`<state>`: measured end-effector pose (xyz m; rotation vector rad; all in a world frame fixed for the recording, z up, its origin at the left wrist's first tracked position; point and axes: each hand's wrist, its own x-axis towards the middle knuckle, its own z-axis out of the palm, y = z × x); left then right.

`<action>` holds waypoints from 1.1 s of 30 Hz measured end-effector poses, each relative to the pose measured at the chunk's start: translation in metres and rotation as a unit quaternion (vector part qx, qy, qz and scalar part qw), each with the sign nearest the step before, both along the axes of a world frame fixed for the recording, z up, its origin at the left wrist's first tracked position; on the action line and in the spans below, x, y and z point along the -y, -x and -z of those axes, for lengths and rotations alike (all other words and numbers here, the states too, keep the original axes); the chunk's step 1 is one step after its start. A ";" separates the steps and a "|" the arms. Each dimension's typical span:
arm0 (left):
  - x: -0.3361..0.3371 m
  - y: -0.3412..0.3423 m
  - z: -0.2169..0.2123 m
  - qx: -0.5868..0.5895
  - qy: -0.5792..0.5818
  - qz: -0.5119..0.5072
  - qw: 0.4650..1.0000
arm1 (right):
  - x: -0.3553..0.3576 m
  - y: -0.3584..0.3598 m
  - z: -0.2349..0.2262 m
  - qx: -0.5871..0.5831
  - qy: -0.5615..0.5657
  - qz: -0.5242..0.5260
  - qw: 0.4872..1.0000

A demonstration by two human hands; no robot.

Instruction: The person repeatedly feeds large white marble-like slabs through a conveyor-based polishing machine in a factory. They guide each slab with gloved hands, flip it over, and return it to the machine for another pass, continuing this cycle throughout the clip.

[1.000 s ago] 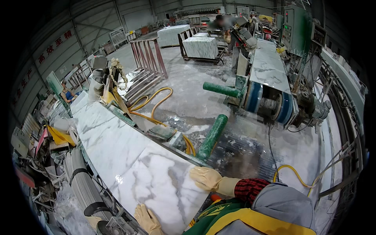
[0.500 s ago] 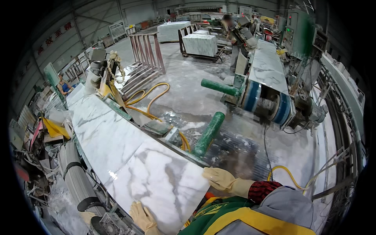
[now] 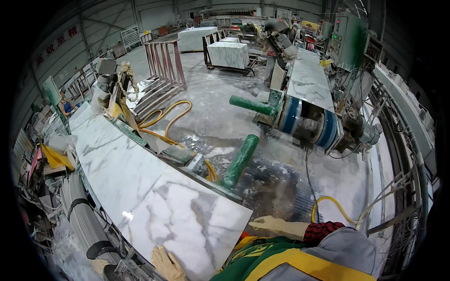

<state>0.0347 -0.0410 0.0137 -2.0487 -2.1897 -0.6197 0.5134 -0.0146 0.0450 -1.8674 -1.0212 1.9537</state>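
A glossy white marble slab (image 3: 180, 220) with grey veins lies flat in front of me. Its far end meets a further marble slab (image 3: 112, 159) at a thin seam. My left hand (image 3: 166, 264), in a cream rubber glove, lies with fingers extended on the slab's left edge, near me. At the right near corner is my right hand (image 3: 276, 226), gloved alike, its fingers stretched out and pointing left. It holds nothing and appears just off the slab's edge. A red and black cuff (image 3: 322, 232) covers that wrist.
Green cylinders (image 3: 241, 161) jut out beside the slab. A yellow hose (image 3: 180, 117) coils on the wet floor. Right stands a conveyor with blue-banded rollers (image 3: 311, 122) bearing another slab. Bundled grey strips (image 3: 84, 220) run along the left. A person (image 3: 67, 107) in blue is far left.
My right hand has come away from the slab's corner, toward me and lower in the picture. My left hand remains at the left edge. The surroundings have shifted slightly left.
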 end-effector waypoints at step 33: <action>-0.089 0.040 -0.054 -0.097 -0.004 0.066 0.993 | -0.007 0.032 0.095 0.179 -0.081 -0.189 0.962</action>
